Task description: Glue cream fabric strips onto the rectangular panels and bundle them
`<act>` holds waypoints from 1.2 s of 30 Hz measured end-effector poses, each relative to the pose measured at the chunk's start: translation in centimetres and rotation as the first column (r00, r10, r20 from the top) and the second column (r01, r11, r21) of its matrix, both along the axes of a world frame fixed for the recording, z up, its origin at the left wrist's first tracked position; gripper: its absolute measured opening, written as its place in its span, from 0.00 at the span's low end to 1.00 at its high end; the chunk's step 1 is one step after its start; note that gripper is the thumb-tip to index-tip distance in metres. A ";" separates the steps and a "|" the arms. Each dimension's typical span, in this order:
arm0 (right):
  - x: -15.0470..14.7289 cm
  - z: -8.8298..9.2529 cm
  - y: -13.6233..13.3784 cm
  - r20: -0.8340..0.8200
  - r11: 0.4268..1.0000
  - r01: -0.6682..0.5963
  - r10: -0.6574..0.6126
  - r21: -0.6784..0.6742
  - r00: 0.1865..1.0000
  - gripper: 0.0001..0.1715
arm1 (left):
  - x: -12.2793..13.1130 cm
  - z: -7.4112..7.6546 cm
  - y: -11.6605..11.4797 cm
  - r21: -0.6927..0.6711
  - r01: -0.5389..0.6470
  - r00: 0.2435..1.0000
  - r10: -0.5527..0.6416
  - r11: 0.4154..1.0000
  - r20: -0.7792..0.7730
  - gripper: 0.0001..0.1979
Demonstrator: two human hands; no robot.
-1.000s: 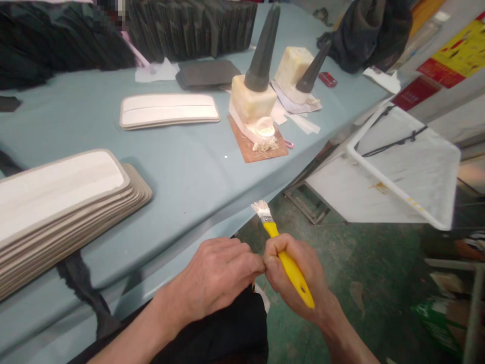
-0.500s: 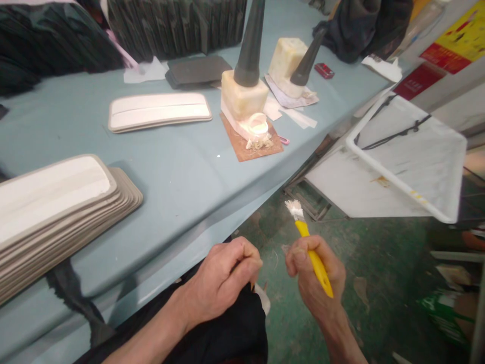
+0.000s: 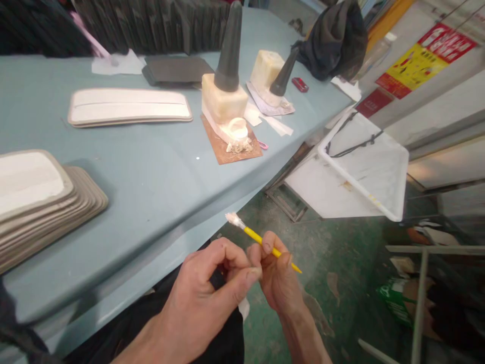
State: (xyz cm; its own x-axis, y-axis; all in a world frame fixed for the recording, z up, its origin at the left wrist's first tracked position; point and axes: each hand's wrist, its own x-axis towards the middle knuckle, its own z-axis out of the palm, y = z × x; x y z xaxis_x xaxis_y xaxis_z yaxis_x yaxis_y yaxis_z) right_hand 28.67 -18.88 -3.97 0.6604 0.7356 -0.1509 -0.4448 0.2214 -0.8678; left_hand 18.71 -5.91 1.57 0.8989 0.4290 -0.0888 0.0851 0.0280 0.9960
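My right hand [image 3: 278, 268] grips a yellow-handled paintbrush [image 3: 261, 240], its whitish, clotted bristles pointing up and left. Close beside it, my left hand [image 3: 215, 283] is closed with thumb and forefinger pinched together; whatever is between them, if anything, is too small to make out. The fingertips of both hands meet or nearly meet in front of the table edge. On the table, a glue-coated bottle [image 3: 227, 96] with a black cone nozzle rests on a brown card [image 3: 215, 146]. To the left lies a stack of grey-edged white panels [image 3: 83, 194].
A thinner set of white panels [image 3: 131, 106] lies farther back, near dark flat sheets [image 3: 176, 71]. A second nozzle bottle [image 3: 267, 71], a red box [image 3: 300, 84] and a black bag [image 3: 333, 40] stand behind. A white tray [image 3: 364, 167] leans at the right.
My right hand has moved left toward my left hand, turning the paintbrush so it slants more to the left. The left hand has come up slightly, and the view has swung right.
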 end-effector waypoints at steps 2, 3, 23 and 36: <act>-0.3 -0.2 0.2 -0.047 1.000 -0.021 0.022 0.019 0.999 0.37 | 0.3 0.5 -0.5 -0.002 0.013 0.998 -0.013 1.000 0.063 0.09; -0.4 -0.3 0.3 -0.067 0.999 -0.026 0.028 0.026 0.997 0.37 | 0.5 0.5 -0.8 -0.008 0.024 0.996 -0.023 1.000 0.083 0.07; -0.9 -1.3 0.1 0.152 0.933 0.307 -0.281 -0.189 0.947 0.22 | 2.4 -2.6 -5.6 -0.466 -0.098 0.995 0.075 0.880 -0.068 0.29; 3.9 0.0 -1.1 0.784 0.759 0.620 -0.256 -0.200 0.566 0.12 | 1.0 -10.7 -3.6 0.491 0.363 0.930 -0.275 0.792 -0.243 0.12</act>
